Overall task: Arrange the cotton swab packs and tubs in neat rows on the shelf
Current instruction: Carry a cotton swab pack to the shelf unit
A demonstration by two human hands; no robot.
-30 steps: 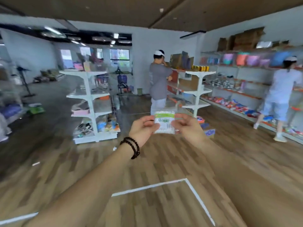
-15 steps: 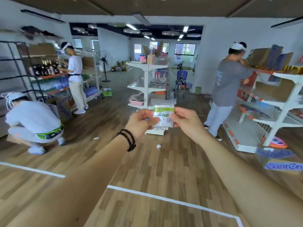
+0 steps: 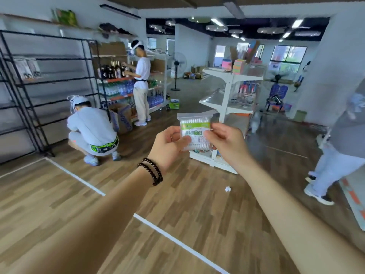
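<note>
A clear cotton swab pack (image 3: 194, 129) with a green and white label is held up at arm's length in front of me. My left hand (image 3: 169, 145), with black bead bracelets on the wrist, pinches its left edge. My right hand (image 3: 225, 141) pinches its right edge. The pack stands upright between both hands, over the wooden floor. A white shelf unit (image 3: 231, 99) stands right behind the pack.
A black wire rack (image 3: 45, 91) lines the left wall. One person (image 3: 92, 131) squats by a cardboard box, another (image 3: 140, 84) stands at a bottle shelf, a third (image 3: 343, 147) stands at the right edge. White tape lines (image 3: 169, 238) cross the floor.
My view has swung to the left across the shop. Both hands have kept hold of the pack in front of me the whole time.
</note>
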